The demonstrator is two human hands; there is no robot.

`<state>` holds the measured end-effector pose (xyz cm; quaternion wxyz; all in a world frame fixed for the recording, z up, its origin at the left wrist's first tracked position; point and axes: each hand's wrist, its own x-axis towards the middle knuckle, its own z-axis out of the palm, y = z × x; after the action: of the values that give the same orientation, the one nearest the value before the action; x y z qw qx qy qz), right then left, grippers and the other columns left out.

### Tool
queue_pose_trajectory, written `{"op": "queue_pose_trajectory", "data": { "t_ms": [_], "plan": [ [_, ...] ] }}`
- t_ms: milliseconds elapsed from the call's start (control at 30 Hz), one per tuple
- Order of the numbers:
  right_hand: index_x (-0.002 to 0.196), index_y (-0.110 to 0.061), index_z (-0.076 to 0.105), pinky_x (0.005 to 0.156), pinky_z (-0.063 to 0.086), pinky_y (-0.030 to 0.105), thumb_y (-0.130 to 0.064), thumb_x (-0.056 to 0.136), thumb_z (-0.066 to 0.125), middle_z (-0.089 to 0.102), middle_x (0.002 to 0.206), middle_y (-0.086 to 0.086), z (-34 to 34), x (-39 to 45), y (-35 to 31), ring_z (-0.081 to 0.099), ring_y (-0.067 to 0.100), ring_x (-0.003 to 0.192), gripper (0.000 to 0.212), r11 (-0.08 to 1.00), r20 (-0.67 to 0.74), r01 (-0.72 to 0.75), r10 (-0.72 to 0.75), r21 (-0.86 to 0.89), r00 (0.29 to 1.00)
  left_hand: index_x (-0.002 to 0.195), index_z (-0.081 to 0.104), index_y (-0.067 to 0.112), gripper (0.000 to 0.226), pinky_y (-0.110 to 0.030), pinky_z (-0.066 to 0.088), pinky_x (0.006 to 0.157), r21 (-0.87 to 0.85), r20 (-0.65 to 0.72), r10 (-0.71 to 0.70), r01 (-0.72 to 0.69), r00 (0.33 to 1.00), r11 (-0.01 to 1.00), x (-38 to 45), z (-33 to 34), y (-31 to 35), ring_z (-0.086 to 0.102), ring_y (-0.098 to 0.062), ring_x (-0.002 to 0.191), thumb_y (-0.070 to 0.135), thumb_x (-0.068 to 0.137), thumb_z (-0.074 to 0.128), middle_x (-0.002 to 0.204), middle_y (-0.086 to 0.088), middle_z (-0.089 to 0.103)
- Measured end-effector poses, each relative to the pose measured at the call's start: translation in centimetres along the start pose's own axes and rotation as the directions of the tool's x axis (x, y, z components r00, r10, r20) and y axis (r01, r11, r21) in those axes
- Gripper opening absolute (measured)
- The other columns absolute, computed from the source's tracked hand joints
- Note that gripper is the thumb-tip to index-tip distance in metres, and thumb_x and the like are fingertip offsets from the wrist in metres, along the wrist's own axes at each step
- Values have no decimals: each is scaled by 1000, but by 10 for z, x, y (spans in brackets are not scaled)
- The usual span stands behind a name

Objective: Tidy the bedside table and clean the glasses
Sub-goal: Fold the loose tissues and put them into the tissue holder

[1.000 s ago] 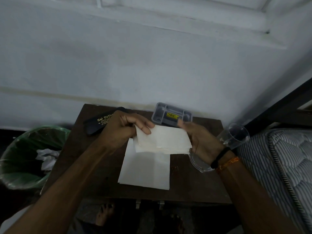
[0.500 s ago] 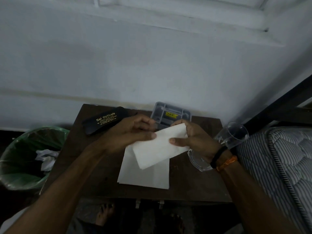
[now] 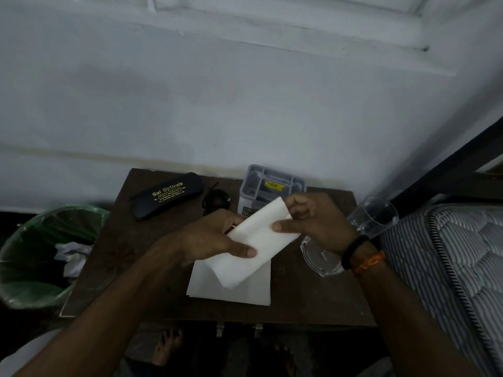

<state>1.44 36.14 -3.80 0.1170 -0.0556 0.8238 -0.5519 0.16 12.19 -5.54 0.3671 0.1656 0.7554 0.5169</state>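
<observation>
Over the dark wooden bedside table (image 3: 114,257) both hands hold a folded white tissue (image 3: 253,246) tilted on a diagonal. My left hand (image 3: 209,238) pinches its lower left edge with the thumb on top. My right hand (image 3: 315,221) grips its upper right end. A second white tissue (image 3: 231,287) lies flat on the table beneath them. A black glasses case (image 3: 166,194) with gold lettering lies at the back left. The glasses themselves are not visible.
A grey compartment box (image 3: 272,183) with a yellow label stands at the back by the wall, a black cable (image 3: 215,200) beside it. A clear glass (image 3: 373,219) stands at the table's right edge. A green-lined bin (image 3: 35,257) with crumpled paper sits left; a mattress (image 3: 449,254) right.
The held tissue has been folded narrower and turned from level to a diagonal. My left hand slid down to its lower edge, uncovering the glasses case; my right hand rose to the upper corner.
</observation>
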Motion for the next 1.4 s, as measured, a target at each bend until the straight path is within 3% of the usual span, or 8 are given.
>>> {"op": "queue_pose_trajectory", "data": {
  "t_ms": [200, 400, 500, 667, 867, 1100, 1267, 1401],
  "plan": [
    [94, 6, 67, 51, 54, 28, -10, 85, 72, 71, 78, 16, -11, -5, -11, 66, 21, 62, 18, 957, -384, 64, 51, 282, 922, 114, 69, 12, 42, -44, 56, 93, -149, -161, -3, -21, 987, 989, 2, -8, 3, 68, -20, 105, 15, 74, 82, 113, -2, 73],
    [112, -10, 69, 59, 57, 27, -33, 72, 77, 74, 102, 10, 18, -8, -18, 71, 22, 83, 47, 908, 92, -280, 264, 311, 960, 115, 69, 11, 41, -45, 57, 91, -266, -210, 25, -82, 977, 960, 8, 2, 8, 68, -25, 105, 13, 76, 80, 110, -5, 74],
    [112, -8, 70, 65, 60, 26, -16, 79, 78, 74, 108, 10, 24, -5, -14, 71, 25, 96, 35, 906, 39, -248, 250, 343, 967, 120, 66, 15, 50, -50, 55, 94, -249, -220, 15, -71, 975, 966, 11, 6, 8, 67, -24, 108, 19, 74, 84, 115, -4, 71],
    [108, 1, 69, 54, 55, 20, -8, 83, 73, 75, 99, 13, 16, 1, -10, 70, 19, 79, 26, 879, -137, -188, 272, 438, 952, 122, 57, 14, 48, -47, 61, 77, -344, -193, -26, -43, 981, 938, 13, 6, 11, 64, -24, 110, 5, 78, 77, 120, -4, 66],
    [116, -8, 67, 58, 56, 24, -12, 80, 77, 75, 107, 8, 19, -2, -9, 73, 23, 93, 38, 891, -29, -205, 237, 406, 971, 129, 56, 14, 55, -49, 61, 77, -391, -248, -1, -99, 969, 915, 21, 11, 15, 61, -27, 115, 6, 79, 77, 126, -3, 64],
    [107, 2, 68, 50, 52, 22, -2, 80, 76, 75, 97, 16, 1, 6, -7, 69, 20, 68, 28, 945, -193, -108, 173, 310, 966, 117, 54, -5, 42, -43, 63, 71, -468, -258, 29, -151, 966, 871, 30, 15, 25, 73, -32, 95, -2, 80, 74, 112, -15, 67],
    [104, -6, 69, 54, 55, 28, -7, 82, 75, 75, 97, 10, -3, 16, -2, 71, 22, 79, 23, 969, -364, -57, 145, 241, 920, 112, 57, 0, 36, -44, 63, 70, -326, -318, 38, -147, 947, 934, 39, 17, 29, 75, -31, 81, 9, 82, 76, 95, -16, 75],
    [102, -21, 67, 61, 56, 30, -8, 86, 72, 75, 103, 9, -7, 27, -1, 71, 19, 85, 20, 989, -513, 33, 47, 146, 857, 100, 65, 13, 29, -34, 62, 73, 44, -492, 150, -148, 857, 988, 53, 14, 32, 73, -12, 86, 33, 83, 75, 100, 1, 74]
  ]
}}
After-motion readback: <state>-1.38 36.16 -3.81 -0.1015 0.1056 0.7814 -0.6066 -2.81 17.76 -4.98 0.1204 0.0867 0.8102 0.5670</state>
